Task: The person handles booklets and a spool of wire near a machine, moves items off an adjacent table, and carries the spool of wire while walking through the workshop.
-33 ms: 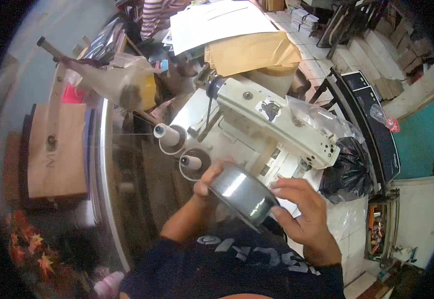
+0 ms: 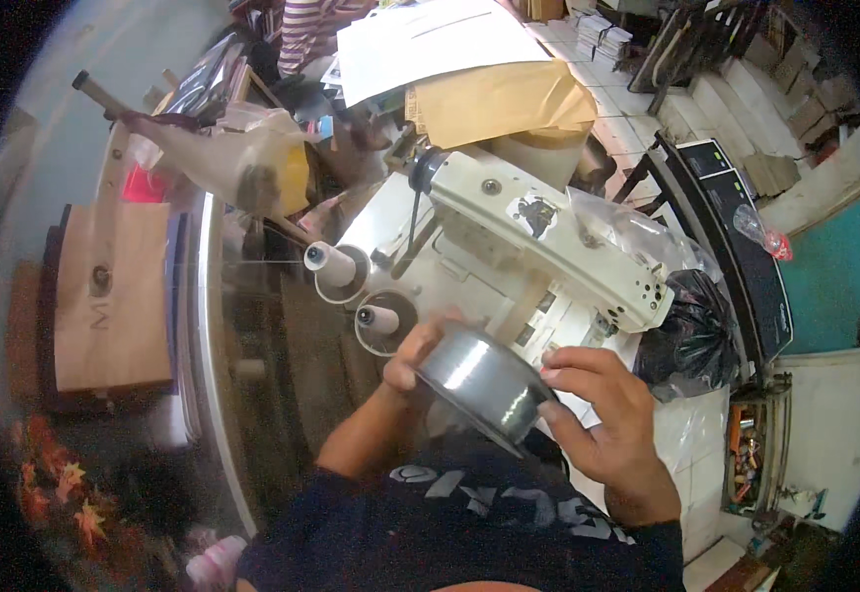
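A wide, round, shiny grey spool (image 2: 474, 380) with a raised rim is held tilted in front of my chest. My left hand (image 2: 415, 353) grips its left end, thumb on the near side and the other fingers mostly hidden behind it. At the right end, the thumb and fingers of my right hand (image 2: 602, 409) close on the spool's edge. Just beyond my hands stands a cream sewing machine (image 2: 538, 232). Two white thread cones (image 2: 331, 261) are on round holders to its left, the nearer one close to my left hand.
Brown paper (image 2: 499, 99) and a white sheet (image 2: 430, 44) lie behind the machine. A black plastic bag (image 2: 691, 331) sits at the machine's right end. A brown paper bag (image 2: 114, 296) hangs at the left. Someone in striped clothing (image 2: 301, 35) is at the far left.
The spool and my right hand have shifted very slightly to the right. My left hand keeps its grip almost unmoved.
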Available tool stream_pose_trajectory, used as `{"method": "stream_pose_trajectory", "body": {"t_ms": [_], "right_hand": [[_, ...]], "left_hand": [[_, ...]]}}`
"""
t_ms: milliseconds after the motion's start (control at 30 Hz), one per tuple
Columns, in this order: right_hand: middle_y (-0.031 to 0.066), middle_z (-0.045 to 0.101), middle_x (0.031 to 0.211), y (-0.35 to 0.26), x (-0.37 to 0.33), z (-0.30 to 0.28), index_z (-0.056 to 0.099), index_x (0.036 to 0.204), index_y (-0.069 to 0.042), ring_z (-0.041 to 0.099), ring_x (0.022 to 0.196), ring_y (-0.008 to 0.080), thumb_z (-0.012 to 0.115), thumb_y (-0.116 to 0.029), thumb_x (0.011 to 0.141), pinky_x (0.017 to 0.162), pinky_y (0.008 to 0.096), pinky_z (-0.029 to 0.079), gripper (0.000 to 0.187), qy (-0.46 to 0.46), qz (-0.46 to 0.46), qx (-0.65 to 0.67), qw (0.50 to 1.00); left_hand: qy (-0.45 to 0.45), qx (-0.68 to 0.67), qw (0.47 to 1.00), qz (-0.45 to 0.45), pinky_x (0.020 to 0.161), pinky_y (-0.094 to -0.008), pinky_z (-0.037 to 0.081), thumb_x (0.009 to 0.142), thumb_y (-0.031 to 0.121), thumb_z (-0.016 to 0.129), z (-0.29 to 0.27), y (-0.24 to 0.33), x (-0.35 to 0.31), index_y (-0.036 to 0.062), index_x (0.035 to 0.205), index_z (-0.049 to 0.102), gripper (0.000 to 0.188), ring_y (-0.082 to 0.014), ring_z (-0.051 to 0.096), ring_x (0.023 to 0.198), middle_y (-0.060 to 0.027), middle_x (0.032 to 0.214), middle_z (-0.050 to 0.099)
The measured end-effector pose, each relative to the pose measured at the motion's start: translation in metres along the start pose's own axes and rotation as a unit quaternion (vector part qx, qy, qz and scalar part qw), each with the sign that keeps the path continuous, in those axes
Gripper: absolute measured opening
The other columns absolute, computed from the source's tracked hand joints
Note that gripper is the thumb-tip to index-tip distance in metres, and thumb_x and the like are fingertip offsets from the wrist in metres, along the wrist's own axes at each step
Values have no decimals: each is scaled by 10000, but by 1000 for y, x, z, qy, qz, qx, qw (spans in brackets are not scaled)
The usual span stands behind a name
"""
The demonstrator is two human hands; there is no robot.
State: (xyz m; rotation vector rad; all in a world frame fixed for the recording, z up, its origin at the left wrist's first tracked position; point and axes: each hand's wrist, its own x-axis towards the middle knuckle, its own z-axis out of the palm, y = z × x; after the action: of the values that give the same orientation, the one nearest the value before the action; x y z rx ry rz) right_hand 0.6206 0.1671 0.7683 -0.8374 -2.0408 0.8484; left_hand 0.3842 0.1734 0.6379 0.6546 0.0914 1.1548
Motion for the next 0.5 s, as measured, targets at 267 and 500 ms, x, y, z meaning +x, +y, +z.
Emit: {"method": "stream_pose_trajectory", "body": {"t_ms": [267, 500], "right_hand": [[72, 604, 1031, -17, 25, -18, 655, 936, -100, 586, 888, 257, 726, -120, 715, 757, 366, 486, 233, -60, -47, -120, 990], [74, 623, 977, -17, 23, -18, 665, 828, -76, 604, 864, 272, 741, -69, 658, 766, 369, 480, 186, -57, 22, -115, 992]], "left_hand": [[43, 273, 961, -8, 871, -334, 432, 523, 293, 793, 18, 26, 2, -42, 1160, 506, 774, -221, 569, 1011, -136, 1081, 584], [85, 446, 890, -27, 827, -303, 448, 488, 299, 805, 50, 43, 2, -38, 1088, 562, 730, -193, 589, 928, -116, 1004, 611]]}}
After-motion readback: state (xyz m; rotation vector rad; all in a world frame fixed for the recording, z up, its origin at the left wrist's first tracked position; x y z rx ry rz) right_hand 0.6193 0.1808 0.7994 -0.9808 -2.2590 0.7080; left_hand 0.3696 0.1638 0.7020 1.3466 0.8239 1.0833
